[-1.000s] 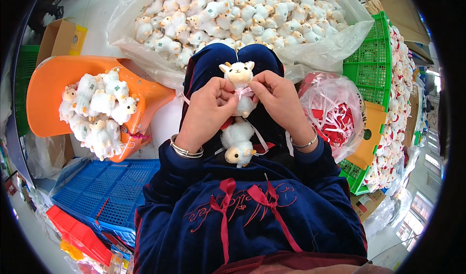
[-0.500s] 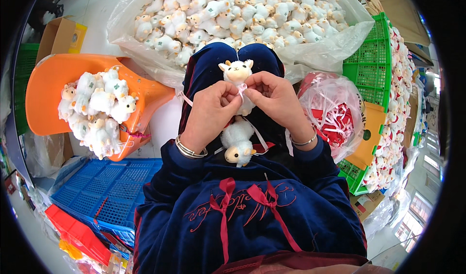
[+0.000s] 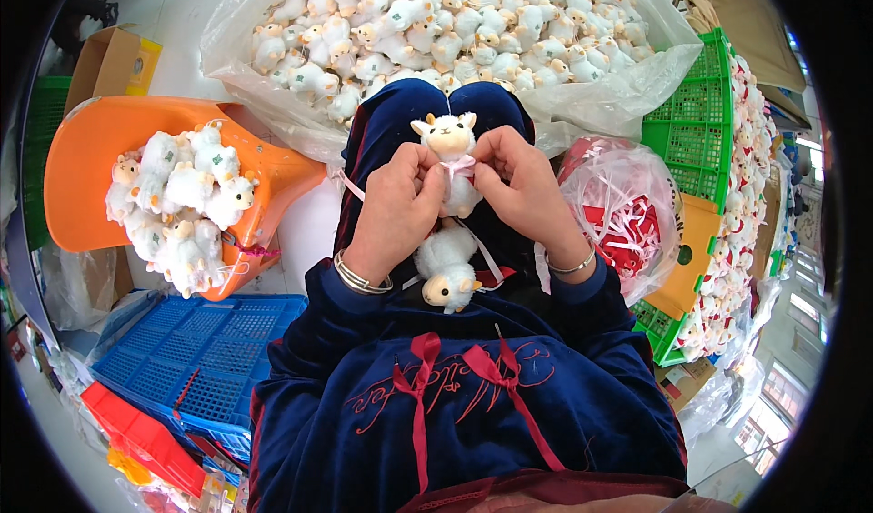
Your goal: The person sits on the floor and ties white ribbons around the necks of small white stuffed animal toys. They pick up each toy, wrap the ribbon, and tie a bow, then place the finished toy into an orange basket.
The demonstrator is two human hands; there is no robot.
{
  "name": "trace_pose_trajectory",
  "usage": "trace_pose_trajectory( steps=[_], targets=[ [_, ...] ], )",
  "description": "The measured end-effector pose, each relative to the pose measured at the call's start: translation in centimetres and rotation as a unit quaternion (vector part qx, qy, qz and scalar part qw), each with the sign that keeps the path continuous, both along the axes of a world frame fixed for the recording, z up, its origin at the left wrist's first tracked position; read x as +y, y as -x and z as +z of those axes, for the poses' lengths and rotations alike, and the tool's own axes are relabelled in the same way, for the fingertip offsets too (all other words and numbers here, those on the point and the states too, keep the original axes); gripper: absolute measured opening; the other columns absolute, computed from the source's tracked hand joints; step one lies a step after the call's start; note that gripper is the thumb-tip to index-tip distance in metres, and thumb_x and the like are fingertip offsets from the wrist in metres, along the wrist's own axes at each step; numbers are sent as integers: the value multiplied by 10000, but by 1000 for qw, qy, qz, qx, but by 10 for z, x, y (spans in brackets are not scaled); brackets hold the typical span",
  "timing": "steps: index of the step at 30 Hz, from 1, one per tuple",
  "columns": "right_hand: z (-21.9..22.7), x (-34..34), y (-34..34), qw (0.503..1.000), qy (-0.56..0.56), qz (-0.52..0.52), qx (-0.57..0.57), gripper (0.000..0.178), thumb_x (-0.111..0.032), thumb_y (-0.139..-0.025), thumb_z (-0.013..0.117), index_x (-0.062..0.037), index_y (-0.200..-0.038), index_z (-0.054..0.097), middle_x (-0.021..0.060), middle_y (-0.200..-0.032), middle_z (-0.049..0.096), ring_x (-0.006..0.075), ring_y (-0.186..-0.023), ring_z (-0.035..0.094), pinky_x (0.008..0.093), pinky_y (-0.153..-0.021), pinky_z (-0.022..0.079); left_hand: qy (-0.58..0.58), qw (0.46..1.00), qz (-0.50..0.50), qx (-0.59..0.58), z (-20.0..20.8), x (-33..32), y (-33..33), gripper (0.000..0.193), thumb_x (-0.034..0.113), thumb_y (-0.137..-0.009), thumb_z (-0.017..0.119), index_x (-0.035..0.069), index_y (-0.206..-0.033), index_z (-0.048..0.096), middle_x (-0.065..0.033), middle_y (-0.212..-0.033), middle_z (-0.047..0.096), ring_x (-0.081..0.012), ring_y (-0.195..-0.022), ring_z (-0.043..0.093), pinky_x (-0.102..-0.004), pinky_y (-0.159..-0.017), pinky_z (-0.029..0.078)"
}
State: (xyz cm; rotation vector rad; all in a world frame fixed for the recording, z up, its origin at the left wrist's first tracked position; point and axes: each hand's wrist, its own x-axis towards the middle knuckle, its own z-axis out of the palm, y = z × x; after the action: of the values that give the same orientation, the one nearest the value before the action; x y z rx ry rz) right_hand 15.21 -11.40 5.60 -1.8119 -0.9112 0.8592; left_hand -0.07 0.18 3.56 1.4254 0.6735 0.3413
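Note:
A small white plush sheep sits upright on my lap, face toward me, with a pale pink ribbon tied in a bow at its neck. My left hand pinches one side of the ribbon, thumb and fingertips pressed together. On the other side, my right hand pinches the opposite loop or end; the exact part is hidden by the fingers. Between my wrists lies a second plush sheep on its side, with ribbon strips beside it.
Ahead, a large clear plastic bag holds a heap of plush sheep. Several more lie on an orange chair at left, above a blue crate. To the right are a bag of ribbon strips and a green crate.
The ribbon knot at the sheep's neck now shows as a spread bow. My hands have moved slightly apart, to either side of it.

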Motion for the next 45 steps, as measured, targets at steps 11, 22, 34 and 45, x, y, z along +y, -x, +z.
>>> trace_pose_trajectory(
  steps=[11, 22, 34, 45],
  targets=[
    [-3, -2, -8, 998, -4, 52, 23, 176, -27, -951, 670, 28, -1108, 613, 33, -868, 670, 57, -748, 589, 234, -673, 500, 36, 999, -11, -19, -6, 0, 2, 117, 84, -1014, 583, -32, -1009, 570, -83, -764, 685, -118, -620, 691, -263, -556, 534],
    [-3, 2, 1, 993, -2, -33, 109, 163, -159, -1013, 673, 0, -1037, 648, -9, -834, 662, 41, -719, 590, 205, -641, 481, 185, 983, -6, -2, -13, 8, 4, 168, 132, -1019, 614, -30, -976, 606, -66, -803, 672, -95, -634, 668, -240, -563, 530],
    [-1, 3, 2, 995, 20, -53, 84, 133, -124, -1000, 659, 1, -957, 649, -16, -786, 640, 32, -692, 560, 213, -618, 461, 143, 989, -28, -13, -12, 4, 4, 106, 95, -1012, 643, -5, -1019, 611, -22, -808, 659, -55, -640, 636, -196, -584, 506],
    [-3, 2, -1, 999, 33, 2, -29, 154, -116, -1028, 617, 3, -934, 588, 40, -759, 635, 100, -672, 601, 262, -609, 475, 82, 996, -36, -4, -8, 2, 2, 103, 99, -1056, 562, 12, -1000, 559, -19, -800, 634, -56, -637, 622, -202, -579, 504]
  ],
)
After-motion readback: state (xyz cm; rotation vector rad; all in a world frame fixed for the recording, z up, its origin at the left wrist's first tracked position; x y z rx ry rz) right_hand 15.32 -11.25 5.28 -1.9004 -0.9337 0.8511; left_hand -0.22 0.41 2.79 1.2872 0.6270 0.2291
